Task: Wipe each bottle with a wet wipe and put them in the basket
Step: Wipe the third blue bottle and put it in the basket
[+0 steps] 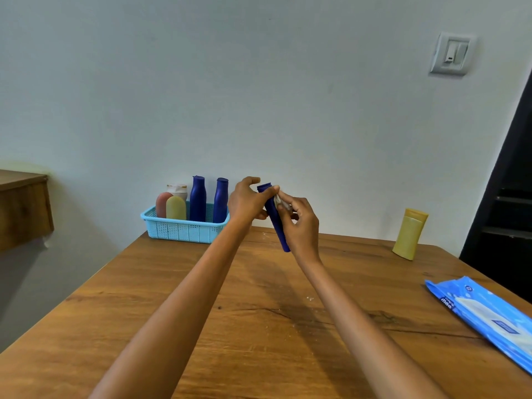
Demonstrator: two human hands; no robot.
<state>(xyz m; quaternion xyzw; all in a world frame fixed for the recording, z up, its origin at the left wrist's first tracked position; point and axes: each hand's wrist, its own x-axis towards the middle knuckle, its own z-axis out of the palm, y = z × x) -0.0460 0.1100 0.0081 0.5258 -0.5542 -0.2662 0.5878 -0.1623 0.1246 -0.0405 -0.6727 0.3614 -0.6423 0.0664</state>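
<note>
A dark blue bottle (277, 223) hangs tilted above the wooden table (259, 326), its cap end up. My left hand (247, 200) grips its upper part. My right hand (299, 223) pinches a small white wet wipe (280, 200) against the bottle's side. A light blue basket (184, 229) stands at the table's far left edge with several bottles upright in it: two dark blue (198, 198), a pink one (162, 203), a yellow one (176, 208) and a white one (178, 190). A yellow bottle (409, 233) stands alone at the far right.
A blue pack of wet wipes (486, 315) lies at the table's right edge. A wooden cabinet (24, 205) juts out at the left. A dark shelf unit (506, 214) stands at the right, by the wall with a switch plate (452, 53).
</note>
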